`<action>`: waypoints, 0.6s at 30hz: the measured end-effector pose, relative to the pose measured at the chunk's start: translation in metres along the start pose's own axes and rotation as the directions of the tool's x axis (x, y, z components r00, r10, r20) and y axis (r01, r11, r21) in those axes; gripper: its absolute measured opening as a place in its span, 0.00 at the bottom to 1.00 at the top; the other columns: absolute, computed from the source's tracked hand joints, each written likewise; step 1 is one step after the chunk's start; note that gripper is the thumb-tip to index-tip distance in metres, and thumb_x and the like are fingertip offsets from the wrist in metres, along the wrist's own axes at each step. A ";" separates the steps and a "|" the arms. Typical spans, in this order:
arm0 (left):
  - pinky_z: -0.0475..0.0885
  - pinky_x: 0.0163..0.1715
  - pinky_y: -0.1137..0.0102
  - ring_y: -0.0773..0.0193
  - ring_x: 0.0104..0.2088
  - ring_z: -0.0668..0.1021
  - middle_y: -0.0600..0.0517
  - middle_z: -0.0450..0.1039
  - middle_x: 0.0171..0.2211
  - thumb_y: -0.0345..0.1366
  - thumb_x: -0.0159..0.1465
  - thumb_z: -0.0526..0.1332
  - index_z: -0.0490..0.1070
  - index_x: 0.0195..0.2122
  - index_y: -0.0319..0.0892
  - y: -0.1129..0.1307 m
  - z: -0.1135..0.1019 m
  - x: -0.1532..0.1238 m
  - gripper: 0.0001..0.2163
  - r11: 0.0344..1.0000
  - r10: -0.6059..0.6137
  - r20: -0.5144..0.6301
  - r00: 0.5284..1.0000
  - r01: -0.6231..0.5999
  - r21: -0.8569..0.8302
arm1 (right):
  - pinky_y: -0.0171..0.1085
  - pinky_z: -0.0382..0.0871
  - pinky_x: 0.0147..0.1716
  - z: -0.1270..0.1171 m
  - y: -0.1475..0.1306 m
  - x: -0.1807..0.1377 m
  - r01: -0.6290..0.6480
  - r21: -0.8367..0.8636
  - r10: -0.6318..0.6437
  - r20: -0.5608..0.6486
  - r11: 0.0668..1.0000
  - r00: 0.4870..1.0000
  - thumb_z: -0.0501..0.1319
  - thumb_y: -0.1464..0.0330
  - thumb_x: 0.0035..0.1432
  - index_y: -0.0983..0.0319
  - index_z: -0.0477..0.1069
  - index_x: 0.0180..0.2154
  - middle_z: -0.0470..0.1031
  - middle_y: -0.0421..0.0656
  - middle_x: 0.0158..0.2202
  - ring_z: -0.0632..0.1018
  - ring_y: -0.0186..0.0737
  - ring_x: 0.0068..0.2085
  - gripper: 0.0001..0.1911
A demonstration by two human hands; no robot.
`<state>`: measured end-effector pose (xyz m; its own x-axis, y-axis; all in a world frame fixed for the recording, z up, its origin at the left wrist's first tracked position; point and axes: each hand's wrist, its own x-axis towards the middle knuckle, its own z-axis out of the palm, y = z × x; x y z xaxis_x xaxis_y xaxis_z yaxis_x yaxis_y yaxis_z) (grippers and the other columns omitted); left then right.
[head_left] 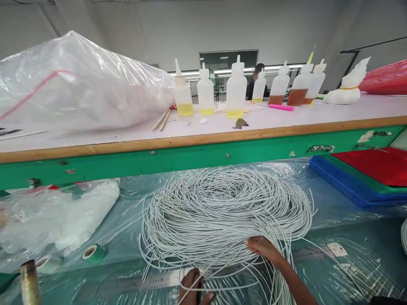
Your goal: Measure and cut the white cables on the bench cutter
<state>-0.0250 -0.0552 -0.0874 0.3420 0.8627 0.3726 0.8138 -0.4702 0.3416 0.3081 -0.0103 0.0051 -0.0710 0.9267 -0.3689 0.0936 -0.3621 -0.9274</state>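
Observation:
A big loose coil of thin white cords (227, 212) lies on the plastic-covered green bench. My right hand (262, 248) rests on the near edge of the coil, fingers among the strands. My left hand (192, 290) is at the bottom edge of the view, fingers closed around a few cord ends just over a steel ruler (165, 278) that lies along the bench front.
Two tape rolls (93, 253) and a bag of white material (57, 216) lie at the left. A threaded metal post (29, 281) stands at bottom left. Blue, green and red trays (365, 178) sit at the right. The upper shelf (203, 140) carries several squeeze bottles (235, 91) and a plastic bag.

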 end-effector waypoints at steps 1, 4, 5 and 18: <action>0.71 0.45 0.61 0.51 0.48 0.72 0.43 0.71 0.47 0.52 0.55 0.58 0.69 0.46 0.44 -0.010 -0.009 0.007 0.22 0.992 0.122 0.059 0.991 -0.124 0.034 | 0.34 0.61 0.28 -0.001 0.004 0.001 0.046 -0.070 -0.045 0.016 0.997 0.999 0.60 0.48 0.38 0.63 0.63 0.20 0.66 0.38 0.20 0.68 0.34 0.26 0.23; 0.69 0.49 0.64 0.55 0.51 0.70 0.47 0.69 0.51 0.46 0.57 0.58 0.64 0.52 0.45 -0.027 -0.029 0.023 0.23 0.945 0.275 0.182 0.944 -0.300 0.129 | 0.34 0.57 0.25 0.001 0.018 0.000 0.149 -0.284 -0.139 0.055 0.947 0.989 0.60 0.53 0.41 0.61 0.58 0.16 0.58 0.35 0.15 0.64 0.34 0.22 0.20; 0.69 0.49 0.64 0.55 0.51 0.70 0.48 0.68 0.51 0.43 0.58 0.57 0.64 0.52 0.45 -0.027 -0.030 0.024 0.21 0.940 0.263 0.199 0.944 -0.297 0.168 | 0.35 0.57 0.25 0.003 0.023 -0.001 0.167 -0.359 -0.159 0.052 0.918 0.986 0.60 0.56 0.42 0.61 0.57 0.15 0.58 0.36 0.15 0.65 0.35 0.22 0.19; 0.59 0.53 0.51 0.49 0.58 0.61 0.41 0.60 0.57 0.42 0.64 0.45 0.31 0.63 0.45 -0.013 0.005 -0.011 0.29 0.928 0.133 0.035 0.991 -0.137 0.346 | 0.52 0.62 0.51 0.022 0.101 -0.032 -0.106 -0.829 -0.345 -0.341 0.549 0.875 0.49 0.65 0.56 0.78 0.61 0.53 0.61 0.61 0.55 0.64 0.58 0.55 0.27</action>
<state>-0.0369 -0.0573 -0.1003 0.4633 0.7985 0.3844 0.8713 -0.4897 -0.0328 0.2977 -0.0789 -0.0786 0.2437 0.9697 0.0180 0.8820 -0.2139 -0.4199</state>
